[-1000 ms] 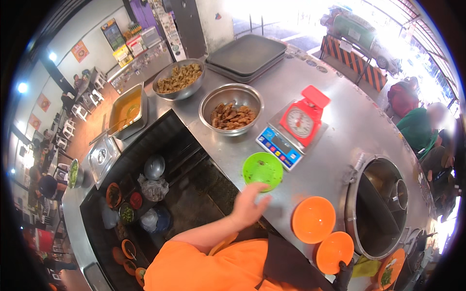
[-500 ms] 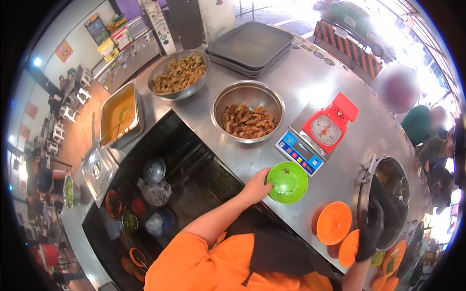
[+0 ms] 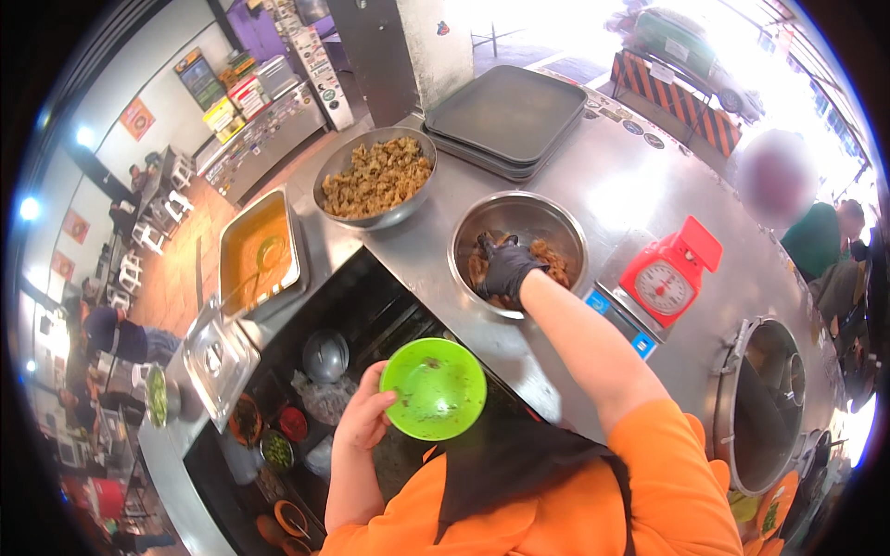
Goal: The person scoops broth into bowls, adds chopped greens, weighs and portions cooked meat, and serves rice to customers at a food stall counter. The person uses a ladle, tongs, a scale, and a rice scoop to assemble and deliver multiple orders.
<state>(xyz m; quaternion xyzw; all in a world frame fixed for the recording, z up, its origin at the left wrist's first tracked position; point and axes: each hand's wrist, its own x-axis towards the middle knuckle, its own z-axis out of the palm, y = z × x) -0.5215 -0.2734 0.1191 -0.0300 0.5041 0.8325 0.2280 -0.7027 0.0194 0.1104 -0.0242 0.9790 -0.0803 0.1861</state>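
Note:
My left hand [image 3: 365,412] grips a bright green bowl [image 3: 436,389] by its left rim, thumb over the edge. A few brown bits cling to its inner surface. The bowl is held up in front of my apron, over the dark recess. My right hand [image 3: 513,269], in a black glove, reaches down into a round steel bowl [image 3: 577,227]. Its fingers curl among browned meat pieces [image 3: 553,261], with the fingertips partly buried. Right of that bowl, a red dial scale [image 3: 669,280] stands on a flat digital scale [image 3: 623,320], which my right forearm partly covers.
Farther back are a steel bowl of fried pieces [image 3: 375,181], a stack of grey trays [image 3: 505,111] and a pan of orange sauce [image 3: 255,246]. A steel lid [image 3: 220,371] lies at the left. On the right, a large round pot [image 3: 760,408] is set into the counter.
My right hand has gone from the orange bowls at the lower right into the bowl of meat. My left hand has drawn the green bowl leftward, off the counter toward my body.

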